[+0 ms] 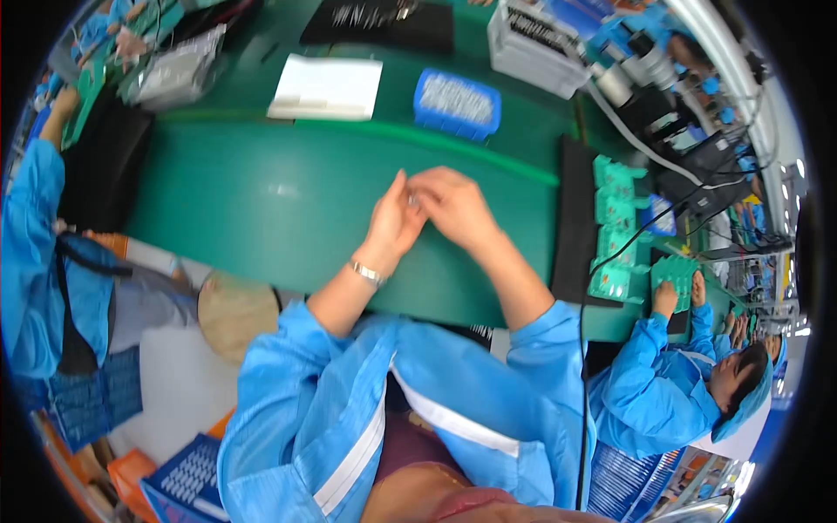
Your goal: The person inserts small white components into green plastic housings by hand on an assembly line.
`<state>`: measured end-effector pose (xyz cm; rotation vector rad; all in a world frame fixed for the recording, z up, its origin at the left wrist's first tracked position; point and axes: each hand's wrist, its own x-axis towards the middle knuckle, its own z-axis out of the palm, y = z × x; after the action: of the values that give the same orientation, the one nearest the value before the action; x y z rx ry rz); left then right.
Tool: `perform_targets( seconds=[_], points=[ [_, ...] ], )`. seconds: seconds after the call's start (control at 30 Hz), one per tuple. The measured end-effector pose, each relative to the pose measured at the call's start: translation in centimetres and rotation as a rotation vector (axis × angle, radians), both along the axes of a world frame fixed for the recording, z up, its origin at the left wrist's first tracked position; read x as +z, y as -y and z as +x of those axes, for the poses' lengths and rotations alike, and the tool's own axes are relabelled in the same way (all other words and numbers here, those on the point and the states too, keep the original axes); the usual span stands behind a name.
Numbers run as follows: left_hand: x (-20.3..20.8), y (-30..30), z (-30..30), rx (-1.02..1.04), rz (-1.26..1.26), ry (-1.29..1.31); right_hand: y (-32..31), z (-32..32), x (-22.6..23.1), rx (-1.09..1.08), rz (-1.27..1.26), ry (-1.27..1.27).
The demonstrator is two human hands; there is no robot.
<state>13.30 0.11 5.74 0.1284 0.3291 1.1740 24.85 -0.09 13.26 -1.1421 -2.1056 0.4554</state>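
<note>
My two hands meet above the green work table [261, 209], close to its near edge. My left hand [397, 218], with a metal-banded watch or bracelet [367, 274] on its wrist, is turned palm inward, fingers curved. Against it, my right hand [453, 205] has thumb and fingers drawn together in a pinch. A tiny shiny piece [412, 200] shows between the fingertips; its kind is too small to tell. Beyond the hands stands a blue bin [459, 131] filled with many small silvery parts.
White paper [327, 83] lies left of the bin. Farther back are a black mat [379, 24] with small metal pieces, a grey box [536, 52] and a plastic bag [179, 70]. Green trays [615, 218] and a hanging black cable [582, 392] are at right. Co-workers sit on both sides.
</note>
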Motion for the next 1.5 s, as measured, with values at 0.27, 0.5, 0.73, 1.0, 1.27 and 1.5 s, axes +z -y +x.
perform_targets(
  seconds=[0.27,0.5,0.73,1.0,1.27,1.5],
  points=[
    [1.7,3.1,-3.9,0.04,0.001,-0.163,3.1,1.6,-3.8,-0.262,-0.301,-0.336],
    [3.6,8.4,-5.7,0.054,-0.008,-0.216,7.2,1.8,-4.0,-0.275,-0.033,-0.127],
    [5.7,10.4,-6.7,0.081,0.085,-0.348,7.6,3.9,-3.0,-0.246,-0.053,-0.206],
    [6.1,11.8,-8.0,0.109,0.013,-0.321,7.6,4.5,-3.5,-0.244,-0.076,-0.215],
    [5.8,12.3,-7.5,0.084,0.018,-0.292,7.7,4.6,-3.3,-0.247,-0.093,-0.242],
    [6.7,12.8,-6.8,0.072,-0.018,-0.341,7.8,4.4,-3.4,-0.253,-0.102,-0.242]
  ],
)
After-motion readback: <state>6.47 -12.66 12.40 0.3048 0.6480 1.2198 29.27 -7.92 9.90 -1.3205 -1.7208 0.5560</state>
